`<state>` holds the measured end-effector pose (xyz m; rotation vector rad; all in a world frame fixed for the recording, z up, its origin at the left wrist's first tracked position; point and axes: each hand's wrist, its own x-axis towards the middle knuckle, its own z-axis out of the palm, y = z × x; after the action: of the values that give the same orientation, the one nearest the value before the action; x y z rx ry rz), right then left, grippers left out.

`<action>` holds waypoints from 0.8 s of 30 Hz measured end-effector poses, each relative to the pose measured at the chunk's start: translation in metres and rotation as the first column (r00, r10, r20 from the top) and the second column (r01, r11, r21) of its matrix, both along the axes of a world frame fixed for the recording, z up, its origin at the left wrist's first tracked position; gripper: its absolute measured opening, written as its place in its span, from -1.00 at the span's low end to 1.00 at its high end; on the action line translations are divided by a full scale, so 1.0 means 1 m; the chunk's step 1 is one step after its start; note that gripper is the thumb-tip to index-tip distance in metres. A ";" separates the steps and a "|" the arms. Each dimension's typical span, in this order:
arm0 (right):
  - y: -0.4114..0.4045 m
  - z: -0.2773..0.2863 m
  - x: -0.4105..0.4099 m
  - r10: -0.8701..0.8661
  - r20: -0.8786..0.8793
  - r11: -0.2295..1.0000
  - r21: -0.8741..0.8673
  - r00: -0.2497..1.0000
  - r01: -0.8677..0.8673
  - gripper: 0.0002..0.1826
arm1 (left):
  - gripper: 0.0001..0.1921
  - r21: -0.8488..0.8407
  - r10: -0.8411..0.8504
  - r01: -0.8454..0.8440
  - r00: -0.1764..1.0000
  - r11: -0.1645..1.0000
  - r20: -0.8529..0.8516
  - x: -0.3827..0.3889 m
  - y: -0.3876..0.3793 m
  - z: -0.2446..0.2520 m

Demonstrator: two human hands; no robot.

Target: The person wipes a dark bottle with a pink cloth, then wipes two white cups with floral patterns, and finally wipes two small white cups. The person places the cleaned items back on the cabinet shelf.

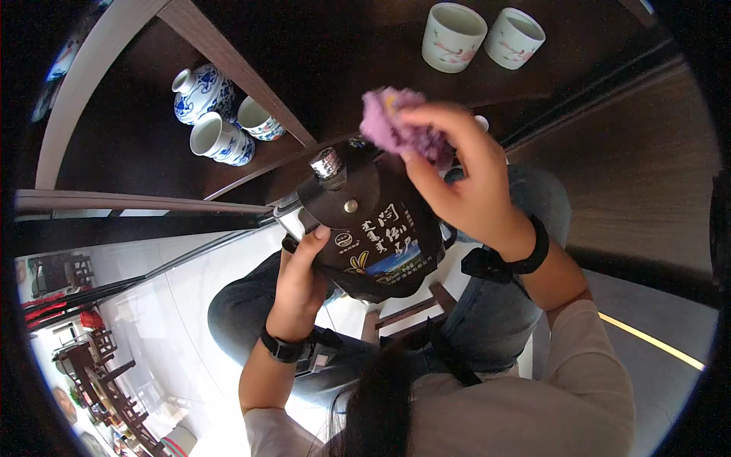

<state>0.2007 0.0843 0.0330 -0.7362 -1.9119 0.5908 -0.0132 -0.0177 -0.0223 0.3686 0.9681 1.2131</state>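
Observation:
My left hand [302,268] grips the lower left edge of a flask in a dark leather-like cover [371,228], its thumb on the front. The cover bears printed writing, a colour picture and a round metal snap [350,206]. A silver screw cap [326,164] sticks out at the flask's upper left. In my right hand [468,177] is a bunched purple cloth [394,120], pinched between thumb and fingers over the flask's upper right end. The cloth and fingers are slightly blurred. Whether the cloth touches the cover, I cannot tell.
Two white cups with pink flowers [454,40] stand on the dark shelf [342,57]. Behind a slanted wooden divider [240,68] are a blue-and-white porcelain vase [203,94] and several cups [220,137]. A wooden stool [405,314] shows between my knees. Dark furniture [97,377] lines the far left.

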 end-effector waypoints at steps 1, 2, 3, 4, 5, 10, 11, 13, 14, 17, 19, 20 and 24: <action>-0.004 0.004 -0.004 0.025 -0.005 0.999 -0.040 1.000 -0.025 -0.62 | -0.47 0.013 0.005 -0.005 1.000 1.000 0.013 0.000 0.000 0.000; -0.003 0.000 -0.007 0.028 0.058 0.996 0.088 0.998 -0.034 -0.61 | -0.48 0.026 0.010 -0.011 1.000 1.000 0.026 0.000 0.000 -0.001; -0.003 -0.004 -0.009 0.020 0.122 0.976 0.214 0.992 -0.046 -0.61 | -0.48 0.025 0.008 -0.009 1.000 1.000 0.028 0.001 0.001 0.000; -0.007 -0.006 -0.011 0.026 0.165 0.972 0.225 0.986 -0.063 -0.60 | -0.48 0.017 0.009 -0.010 0.999 1.000 0.037 0.002 0.001 0.002; -0.010 -0.007 -0.012 0.024 0.167 0.973 0.223 0.986 -0.061 -0.60 | -0.48 0.009 0.011 -0.012 0.999 1.000 0.045 0.003 0.002 0.003; -0.016 -0.012 -0.013 -0.033 0.322 0.949 0.307 0.946 -0.072 -0.62 | -0.47 0.003 0.018 -0.019 0.998 1.000 0.064 0.000 0.003 0.003; -0.017 -0.013 -0.013 -0.017 0.329 0.944 0.317 0.944 -0.093 -0.62 | -0.47 0.004 0.027 -0.027 0.997 1.000 0.079 -0.001 0.004 0.004; -0.021 -0.016 -0.015 0.021 0.333 0.953 0.279 0.943 -0.120 -0.63 | -0.42 -0.023 0.053 -0.051 0.995 0.998 0.082 -0.003 0.005 0.007; -0.024 -0.013 -0.015 0.072 0.392 0.946 0.264 0.917 -0.187 -0.65 | -0.40 -0.009 0.063 -0.063 0.994 0.998 0.089 -0.005 0.007 0.006; -0.026 -0.012 -0.016 0.143 0.472 0.928 0.241 0.870 -0.284 -0.70 | -0.38 0.007 0.090 -0.091 0.993 0.996 0.073 -0.011 0.011 0.003; -0.026 -0.012 -0.015 0.182 0.481 0.926 0.210 0.858 -0.314 -0.73 | -0.38 0.037 0.053 -0.055 0.996 0.998 0.067 -0.015 0.012 0.002; -0.026 -0.012 -0.014 0.181 0.481 0.926 0.209 0.858 -0.313 -0.73 | -0.39 0.030 0.067 -0.068 0.997 0.997 0.045 -0.013 0.013 0.002; -0.027 -0.016 -0.013 0.334 0.536 0.898 0.069 0.775 -0.435 -0.80 | -0.41 0.017 0.067 -0.067 0.997 0.998 0.044 -0.014 0.011 -0.003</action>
<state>0.1881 0.0571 0.0174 -0.3884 -2.6190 0.4742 -0.0268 -0.0064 -0.0251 0.3254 0.9382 1.2868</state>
